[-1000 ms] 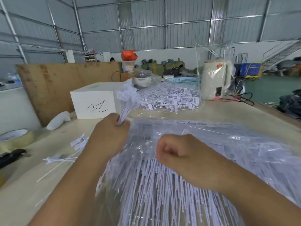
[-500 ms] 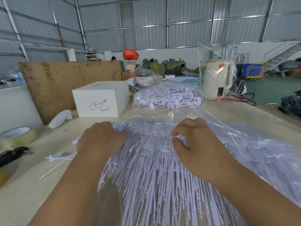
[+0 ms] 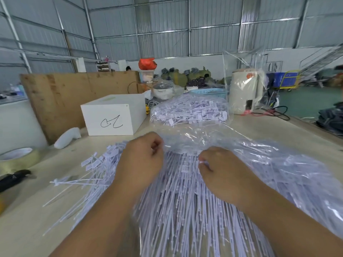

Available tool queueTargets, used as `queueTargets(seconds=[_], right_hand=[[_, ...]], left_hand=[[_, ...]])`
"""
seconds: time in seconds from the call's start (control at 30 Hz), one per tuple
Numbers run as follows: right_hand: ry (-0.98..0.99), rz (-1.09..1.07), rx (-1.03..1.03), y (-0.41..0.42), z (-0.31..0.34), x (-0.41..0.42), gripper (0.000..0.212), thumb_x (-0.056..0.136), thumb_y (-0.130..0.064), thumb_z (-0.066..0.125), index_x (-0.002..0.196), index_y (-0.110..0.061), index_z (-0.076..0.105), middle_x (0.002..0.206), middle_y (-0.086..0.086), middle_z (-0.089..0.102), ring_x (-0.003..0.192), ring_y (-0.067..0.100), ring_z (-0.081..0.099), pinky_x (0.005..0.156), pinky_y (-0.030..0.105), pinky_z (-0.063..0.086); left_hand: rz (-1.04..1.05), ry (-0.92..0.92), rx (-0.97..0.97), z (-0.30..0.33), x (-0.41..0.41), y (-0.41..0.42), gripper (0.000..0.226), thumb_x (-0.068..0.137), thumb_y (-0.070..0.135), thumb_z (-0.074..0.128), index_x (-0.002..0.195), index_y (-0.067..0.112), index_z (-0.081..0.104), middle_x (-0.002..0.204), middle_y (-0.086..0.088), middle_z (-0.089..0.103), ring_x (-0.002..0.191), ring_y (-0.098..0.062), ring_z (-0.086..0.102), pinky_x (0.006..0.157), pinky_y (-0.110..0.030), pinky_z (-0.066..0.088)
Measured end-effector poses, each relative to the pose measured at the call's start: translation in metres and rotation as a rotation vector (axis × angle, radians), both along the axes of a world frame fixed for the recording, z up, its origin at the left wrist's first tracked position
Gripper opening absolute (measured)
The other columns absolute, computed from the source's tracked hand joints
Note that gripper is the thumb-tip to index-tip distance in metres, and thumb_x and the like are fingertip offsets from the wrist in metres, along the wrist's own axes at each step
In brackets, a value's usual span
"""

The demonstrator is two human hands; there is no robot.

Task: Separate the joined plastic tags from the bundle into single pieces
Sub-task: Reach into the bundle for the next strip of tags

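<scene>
Centre frame: I see the bundle of tags (image 3: 185, 201) spread under both hands, partly under a clear bag (image 3: 269, 164). Left hand (image 3: 141, 162) curled, apparently pinching tag heads; right hand (image 3: 220, 171) pinches a tag. Loose tags (image 3: 89, 164) lie left. White box (image 3: 113, 115), second tag bag (image 3: 189, 112) upper centre; tape roll (image 3: 16, 158) at left edge.
</scene>
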State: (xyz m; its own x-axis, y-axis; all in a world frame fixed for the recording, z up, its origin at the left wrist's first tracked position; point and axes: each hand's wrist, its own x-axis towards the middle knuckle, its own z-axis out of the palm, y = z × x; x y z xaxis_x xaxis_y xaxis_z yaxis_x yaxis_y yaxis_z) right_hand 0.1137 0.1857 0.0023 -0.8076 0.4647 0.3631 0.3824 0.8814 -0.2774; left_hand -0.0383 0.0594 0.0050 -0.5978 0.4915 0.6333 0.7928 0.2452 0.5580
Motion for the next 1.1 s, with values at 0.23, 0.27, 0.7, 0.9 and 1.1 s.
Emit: queueTargets(seconds=[0.23, 0.27, 0.7, 0.9, 1.1], right_hand=[[-0.055, -0.011, 0.116, 0.001, -0.009, -0.007, 0.032, 0.097, -0.029, 0.042, 0.125, -0.016, 0.051, 0.124, 0.003, 0.053, 0.122, 0.024, 0.038, 0.105, 0.031, 0.029], [-0.031, -0.03, 0.129, -0.001, -0.007, -0.008, 0.032, 0.097, -0.031, 0.044, 0.124, -0.017, 0.052, 0.122, 0.004, 0.054, 0.122, 0.025, 0.038, 0.105, 0.033, 0.029], [0.204, 0.11, 0.116, -0.026, 0.029, 0.016, 0.02, 0.091, -0.044, 0.052, 0.083, -0.027, 0.045, 0.091, -0.008, 0.043, 0.095, 0.015, 0.039, 0.082, 0.031, 0.034], [0.419, 0.338, -0.005, -0.025, 0.044, 0.028, 0.025, 0.09, -0.043, 0.061, 0.074, -0.03, 0.048, 0.073, -0.011, 0.047, 0.069, 0.004, 0.049, 0.058, 0.02, 0.037], [0.496, 0.426, -0.071, -0.021, 0.051, 0.04, 0.032, 0.087, -0.054, 0.057, 0.072, -0.028, 0.047, 0.054, -0.012, 0.045, 0.044, 0.007, 0.041, 0.044, 0.016, 0.024]], left_hand=[[-0.107, -0.251, 0.269, 0.006, 0.005, -0.001, 0.028, 0.087, 0.008, 0.056, 0.079, 0.034, 0.062, 0.074, 0.008, 0.065, 0.065, -0.016, 0.061, 0.062, -0.034, 0.051], [-0.119, -0.261, 0.249, 0.005, 0.006, 0.0, 0.029, 0.087, 0.007, 0.057, 0.079, 0.034, 0.062, 0.073, 0.008, 0.065, 0.065, -0.017, 0.062, 0.062, -0.034, 0.051], [-0.117, -0.144, 0.136, -0.003, 0.006, 0.006, 0.021, 0.086, 0.006, 0.06, 0.075, 0.024, 0.062, 0.063, 0.011, 0.06, 0.052, -0.001, 0.051, 0.048, -0.01, 0.037], [-0.028, -0.257, 0.21, -0.002, -0.006, 0.005, 0.023, 0.091, 0.01, 0.057, 0.077, 0.029, 0.06, 0.063, 0.025, 0.059, 0.054, 0.005, 0.05, 0.051, -0.013, 0.038], [-0.093, -0.293, 0.145, 0.0, 0.001, 0.002, 0.024, 0.09, 0.004, 0.055, 0.078, 0.024, 0.061, 0.065, 0.011, 0.056, 0.052, 0.003, 0.047, 0.049, -0.008, 0.036]])
